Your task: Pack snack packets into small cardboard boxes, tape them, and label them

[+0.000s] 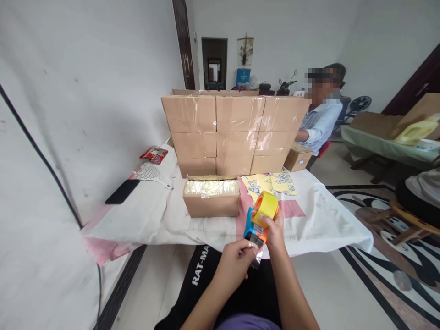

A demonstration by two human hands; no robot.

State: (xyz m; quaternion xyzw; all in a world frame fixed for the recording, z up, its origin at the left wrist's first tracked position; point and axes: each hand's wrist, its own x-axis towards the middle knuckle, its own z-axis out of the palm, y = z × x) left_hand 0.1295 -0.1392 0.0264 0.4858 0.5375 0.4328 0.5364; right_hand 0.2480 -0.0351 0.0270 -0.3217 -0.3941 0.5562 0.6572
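Observation:
A tape dispenser (250, 223) in blue and orange, carrying a yellow-sided roll of tape, is gripped in my right hand (275, 231) above the table's near edge. My left hand (237, 257) is closed at its lower end, pinching what looks like a loose strip of clear tape (257, 260). Behind and to the left of both hands stands a small cardboard box (211, 207); its top flap is raised at the back and shiny clear wrapping shows on top. Beyond the tape lie yellow sheets (270, 183) with blue-grey stickers or prints.
A wall of stacked, taped cartons (237, 133) rises at the back of the cloth-covered table (144, 229). Left are a black phone (123, 191), a white perforated paddle (147, 172) and a red packet (154, 155). A co-worker (325, 119) sits behind another box (297, 156) at right.

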